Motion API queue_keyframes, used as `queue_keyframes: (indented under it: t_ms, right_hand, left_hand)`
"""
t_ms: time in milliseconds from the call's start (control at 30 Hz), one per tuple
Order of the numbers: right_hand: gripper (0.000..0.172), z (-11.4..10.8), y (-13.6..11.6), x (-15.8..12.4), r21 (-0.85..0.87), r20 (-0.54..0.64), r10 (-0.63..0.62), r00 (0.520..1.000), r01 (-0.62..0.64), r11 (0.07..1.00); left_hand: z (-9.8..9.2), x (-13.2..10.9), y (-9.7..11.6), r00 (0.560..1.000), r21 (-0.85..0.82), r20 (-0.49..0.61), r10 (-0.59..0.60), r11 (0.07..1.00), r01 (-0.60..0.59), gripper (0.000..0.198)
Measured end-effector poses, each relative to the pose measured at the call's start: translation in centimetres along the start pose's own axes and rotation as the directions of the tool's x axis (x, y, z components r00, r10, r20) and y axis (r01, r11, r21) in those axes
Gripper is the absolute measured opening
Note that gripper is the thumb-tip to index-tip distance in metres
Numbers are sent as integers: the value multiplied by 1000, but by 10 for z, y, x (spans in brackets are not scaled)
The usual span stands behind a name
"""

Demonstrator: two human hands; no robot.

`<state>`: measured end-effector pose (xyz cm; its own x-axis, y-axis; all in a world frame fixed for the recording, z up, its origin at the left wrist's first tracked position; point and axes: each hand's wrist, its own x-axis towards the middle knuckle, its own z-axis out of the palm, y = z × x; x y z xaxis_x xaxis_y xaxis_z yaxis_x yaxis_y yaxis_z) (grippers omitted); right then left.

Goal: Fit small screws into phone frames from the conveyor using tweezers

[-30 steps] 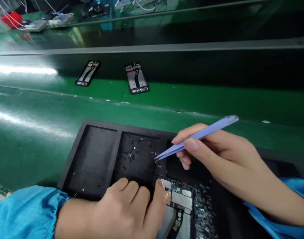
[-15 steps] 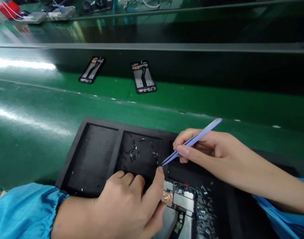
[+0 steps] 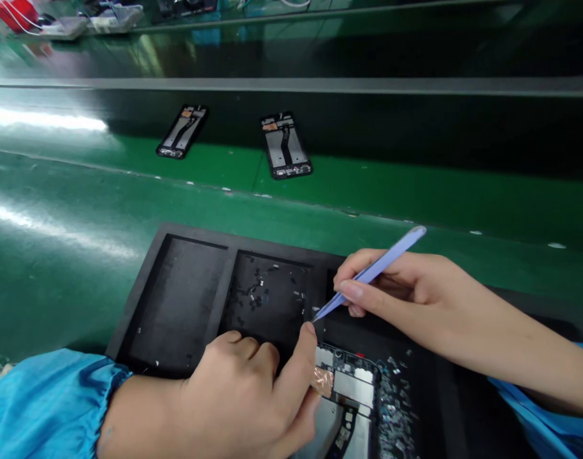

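My right hand [image 3: 391,287] is closed in a pinch round lilac tweezers [image 3: 372,271]. Their tips meet at the index fingertip of my left hand [image 3: 253,395]; any tiny part between them is too small to make out. The left index finger points forward, while the other fingers curl and the thumb lies lower, by the phone's left edge. What those curled fingers hold, if anything, is hidden. Beside this hand is an opened phone [image 3: 353,384] with copper foil and a black ribbon cable, partly covered by the hand and cut off by the lower frame edge.
A black compartment tray [image 3: 222,287] lies under the hands. Small dark and silvery bits [image 3: 255,296] lie in its middle compartment, and many shiny pieces [image 3: 396,408] are heaped right of the phone. Two more opened phones [image 3: 182,132] rest on the green bench [image 3: 215,172] behind.
The tweezers' tips have come together at the left index fingertip; before, they stood slightly apart. Both hands stay nearly in place. The view has shifted a little, so the rear phones appear further right.
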<state>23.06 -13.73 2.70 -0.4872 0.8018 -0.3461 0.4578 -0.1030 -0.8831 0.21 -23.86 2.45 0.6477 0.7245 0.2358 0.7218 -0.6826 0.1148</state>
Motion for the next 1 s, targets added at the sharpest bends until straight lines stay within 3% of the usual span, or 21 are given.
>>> queue_keyframes:
  t_ms: [167, 267, 367, 433, 500, 667, 1000]
  right_hand:
    - [37, -1, -2, -1, -24, -5, -12, 1000, 12, 1000]
    - [36, -1, -5, -3, -17, -104, -68, 992, 67, 998]
    - [29, 4, -6, -4, -95, -286, -210, 935, 191, 977]
    - [16, 10, -6, -5, -236, -332, -341, 879, 273, 933]
    - [6, 18, -5, -6, -365, -295, -466, 834, 352, 862]
    - [24, 32, -3, -6, -476, -158, -653, 741, 522, 708]
    - [32, 34, -2, -2, -550, -89, -677, 731, 531, 645]
  left_hand:
    - [2, -2, 1, 1000, -6, 8, 0, 1000, 0, 45]
    - [3, -3, 2, 1000, 14, 13, 2, 1000, -2, 46]
    - [2, -3, 3, 1000, 47, 4, 5, 999, -5, 47]
    - [1, -4, 4, 999, 68, -30, 28, 997, -26, 45]
    - [-1, -4, 4, 994, 72, -72, 83, 994, -78, 41]
    - [-2, -7, 5, 985, 48, -113, 134, 990, -130, 30]
    - [4, -15, 7, 992, 42, -51, 118, 992, -116, 37]
